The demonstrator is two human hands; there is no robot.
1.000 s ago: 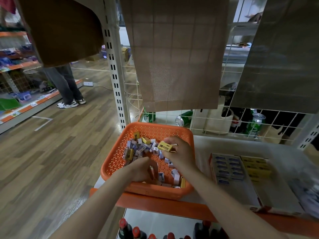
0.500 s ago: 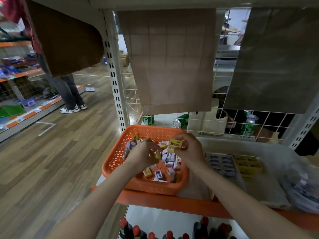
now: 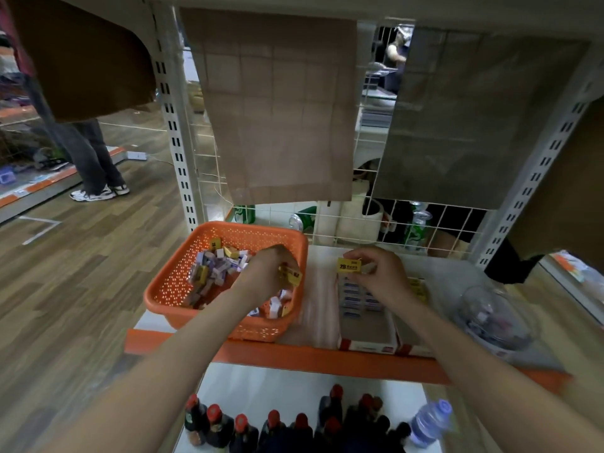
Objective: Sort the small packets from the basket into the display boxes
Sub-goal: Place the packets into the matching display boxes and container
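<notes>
Head camera, looking down: the orange perforated plastic basket (image 3: 170, 289) sits on the white shelf with the orange front edge (image 3: 327, 356). Inside it lies a loose heap of small purple-white and yellow packets (image 3: 215, 269). Over the basket's right side, the left hand (image 3: 271, 273) curls its fingers round a yellow packet with dark print (image 3: 292, 276). Just right of the basket, the right hand (image 3: 380, 273) pinches a second yellow printed packet (image 3: 349, 266) between thumb and fingertips, held in the air above the far end of the open cardboard display box with rows of blue packets (image 3: 366, 328). Right of that box sits the display box of yellow packets (image 3: 418, 289), partly hidden by the forearm. Further right of the basket there's a clear domed container (image 3: 490, 315), blurred. Below the basket stand dark bottles with red caps (image 3: 242, 429).
</notes>
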